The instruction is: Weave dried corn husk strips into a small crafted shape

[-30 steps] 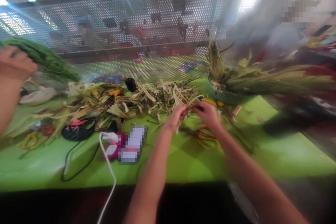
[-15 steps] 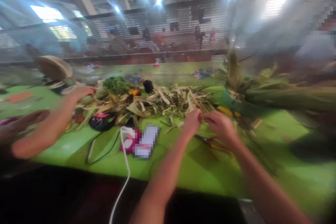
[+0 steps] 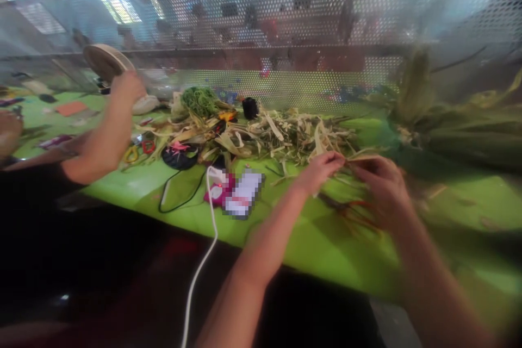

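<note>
My left hand (image 3: 320, 174) is closed in a pinch over the green table (image 3: 310, 239). My right hand (image 3: 381, 182) is closed close beside it, its fingertips nearly meeting the left ones. Between them runs a thin strip of dry, pale leaf (image 3: 367, 156), which looks like husk; both hands seem to grip it, though the fingers hide its ends. Under the right hand lies a cutting or gripping tool with orange handles (image 3: 356, 212), blurred. Just beyond my hands spreads a heap of dry husk strips (image 3: 281, 133).
A phone (image 3: 244, 194) lies by a magenta-and-white power socket (image 3: 220, 190) with a white cable (image 3: 199, 266). Behind stands a perforated screen (image 3: 285, 22). Large green leaves (image 3: 468, 141) fill the right. At left, a co-worker's hand (image 3: 127, 87) touches a round fan-like object (image 3: 104, 62).
The view has swung, so the table things appear further right or higher. My hands stay close together at the strip, slightly further apart. The co-worker's hand has risen to the round object.
</note>
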Demonstrator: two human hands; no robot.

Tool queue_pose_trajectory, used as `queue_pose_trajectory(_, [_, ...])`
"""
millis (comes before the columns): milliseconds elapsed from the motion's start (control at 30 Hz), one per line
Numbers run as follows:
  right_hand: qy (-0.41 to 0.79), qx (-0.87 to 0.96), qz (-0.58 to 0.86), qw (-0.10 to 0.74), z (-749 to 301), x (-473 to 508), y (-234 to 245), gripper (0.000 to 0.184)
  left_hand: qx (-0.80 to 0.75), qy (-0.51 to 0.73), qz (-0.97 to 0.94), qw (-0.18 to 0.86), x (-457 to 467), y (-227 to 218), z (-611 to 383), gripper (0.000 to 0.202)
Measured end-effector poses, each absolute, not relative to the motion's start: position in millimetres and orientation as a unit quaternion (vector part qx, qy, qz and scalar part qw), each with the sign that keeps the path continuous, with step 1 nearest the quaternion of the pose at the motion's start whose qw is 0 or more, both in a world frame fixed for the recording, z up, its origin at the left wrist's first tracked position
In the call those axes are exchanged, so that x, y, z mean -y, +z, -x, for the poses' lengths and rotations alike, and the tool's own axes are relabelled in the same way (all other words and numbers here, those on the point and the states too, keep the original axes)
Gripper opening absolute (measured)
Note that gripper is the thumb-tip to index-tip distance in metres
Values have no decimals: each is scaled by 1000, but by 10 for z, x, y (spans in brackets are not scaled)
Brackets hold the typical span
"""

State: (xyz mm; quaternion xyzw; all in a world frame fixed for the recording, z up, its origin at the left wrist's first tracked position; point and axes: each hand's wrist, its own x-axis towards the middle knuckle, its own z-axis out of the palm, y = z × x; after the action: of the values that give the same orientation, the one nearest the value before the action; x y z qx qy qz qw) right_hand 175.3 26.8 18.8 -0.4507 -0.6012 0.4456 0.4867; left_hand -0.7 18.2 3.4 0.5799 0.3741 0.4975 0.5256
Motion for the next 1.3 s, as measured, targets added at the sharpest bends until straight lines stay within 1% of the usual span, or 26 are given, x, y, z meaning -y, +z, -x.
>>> queue_pose_trajectory(100, [434, 586, 454, 511, -1602, -235, 108, 26, -433, 532, -574, 448, -205, -10, -75, 22])
queue_pose_trajectory(233, [415, 564, 476, 532, -1561, -219, 76, 19, -496, 533, -632, 267, -180, -10, -188, 12])
queue_pose_trajectory(333, [415, 543, 488, 543, -1579, -220, 74, 20, -506, 509, -678, 156, -151, -25, -241, 11])
queue_pose_trajectory(467, [423, 535, 490, 543, -1592, -244, 48, 21, -509, 484, -706, 95, -142, -61, -255, 14])
queue_pose_trajectory(667, [456, 514, 481, 545, -1589, -291, -20, 26, -532, 440, -722, 41, -112, -64, -271, 19])
queue_pose_trajectory(767, [452, 508, 482, 552, -1602, -303, -4, 27, -528, 439, -725, 57, -102, -56, -291, 22])
queue_pose_trajectory(833, [431, 520, 488, 553, -1622, -312, 25, 27, -517, 452, -720, 96, -111, -44, -283, 23])
queue_pose_trajectory(933, [420, 535, 490, 545, -1659, -333, 74, 27, -475, 480, -708, 207, -151, -17, -206, 24])
queue_pose_trajectory(1000, [432, 540, 482, 539, -1680, -345, 104, 28, -477, 481, -678, 285, -184, 6, -111, 30])
queue_pose_trajectory(1067, [444, 549, 470, 531, -1692, -348, 128, 29, -484, 481, -647, 340, -208, 31, -1, 31])
queue_pose_trajectory(1200, [471, 566, 445, 510, -1702, -339, 131, 30, -478, 467, -625, 402, -207, 72, 173, 28])
queue_pose_trajectory(1300, [493, 561, 426, 511, -1714, -357, 91, 31, -470, 453, -620, 434, -205, 70, 219, 33])
